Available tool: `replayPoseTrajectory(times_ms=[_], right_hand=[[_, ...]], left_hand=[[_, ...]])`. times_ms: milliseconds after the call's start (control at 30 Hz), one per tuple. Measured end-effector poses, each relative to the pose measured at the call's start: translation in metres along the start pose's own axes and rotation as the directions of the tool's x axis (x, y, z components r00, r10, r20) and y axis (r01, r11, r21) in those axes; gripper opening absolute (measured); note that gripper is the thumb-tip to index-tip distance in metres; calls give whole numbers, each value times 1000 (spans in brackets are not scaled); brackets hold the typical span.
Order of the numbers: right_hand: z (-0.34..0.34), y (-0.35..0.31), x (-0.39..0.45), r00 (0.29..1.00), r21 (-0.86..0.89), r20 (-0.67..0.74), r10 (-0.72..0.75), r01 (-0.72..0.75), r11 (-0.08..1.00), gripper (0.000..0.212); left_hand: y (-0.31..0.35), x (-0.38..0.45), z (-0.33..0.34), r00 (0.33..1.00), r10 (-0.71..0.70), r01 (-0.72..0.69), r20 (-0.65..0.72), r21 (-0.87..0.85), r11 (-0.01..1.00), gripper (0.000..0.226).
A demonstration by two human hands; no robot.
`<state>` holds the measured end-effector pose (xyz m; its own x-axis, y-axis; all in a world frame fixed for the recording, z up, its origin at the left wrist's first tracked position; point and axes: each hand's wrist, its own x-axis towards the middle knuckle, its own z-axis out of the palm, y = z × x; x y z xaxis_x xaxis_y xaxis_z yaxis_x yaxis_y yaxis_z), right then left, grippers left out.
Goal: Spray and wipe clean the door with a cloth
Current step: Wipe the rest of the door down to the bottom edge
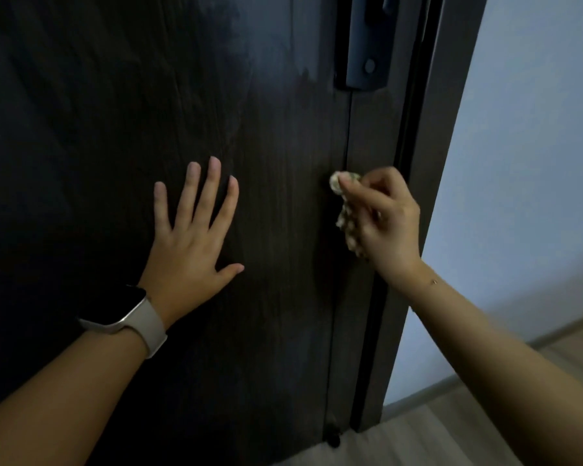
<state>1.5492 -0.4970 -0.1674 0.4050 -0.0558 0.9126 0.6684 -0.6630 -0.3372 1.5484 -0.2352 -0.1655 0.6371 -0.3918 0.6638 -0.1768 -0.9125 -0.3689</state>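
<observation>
Across most of the view stood the dark door [115, 95], upright, its top cut off. Its right edge met the frame [428, 163]; a pale wall [525, 129] lay beyond. Left hand [191, 243] pressed flat, fingers spread. Right hand [382, 220] pinched the bunched cloth [345, 220] against the door near that edge, mostly hiding it.

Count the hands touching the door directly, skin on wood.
1. The left hand lies flat on the door. The right hand holds a cloth against the door near its edge instead.
</observation>
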Motion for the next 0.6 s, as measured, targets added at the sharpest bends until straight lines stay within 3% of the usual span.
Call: replayPoseTrajectory(times_ms=[133, 200, 300, 367, 433, 500, 600], right_hand=[[41, 5, -6, 990, -61, -81, -112, 107, 992, 29], [62, 15, -46, 989, -59, -46, -137, 134, 989, 31], [79, 32, -127, 973, -43, 207, -102, 113, 993, 44], [79, 47, -170, 876, -71, 436, -204, 260, 963, 60], [72, 58, -194, 776, -98, 583, -243, 364, 926, 61], [63, 57, -188, 789, -67, 570, -231, 325, 943, 52], [62, 36, -139, 904, -34, 320, -284, 310, 950, 44]], left_hand=[[-1, 0, 1, 1000, 11, -11, -13, 11, 1000, 123], [0, 0, 2, 1000, 12, -12, -19, 15, 1000, 123], [-1, -1, 3, 999, 21, -21, -36, -1, 1000, 123], [-1, 0, 4, 999, 27, -28, -38, -18, 999, 122], [-1, 0, 4, 999, 31, -32, -38, -30, 999, 123], [-2, -1, 5, 998, 28, -30, -50, -36, 999, 123], [-2, -1, 5, 998, 32, -33, -53, -27, 999, 122]])
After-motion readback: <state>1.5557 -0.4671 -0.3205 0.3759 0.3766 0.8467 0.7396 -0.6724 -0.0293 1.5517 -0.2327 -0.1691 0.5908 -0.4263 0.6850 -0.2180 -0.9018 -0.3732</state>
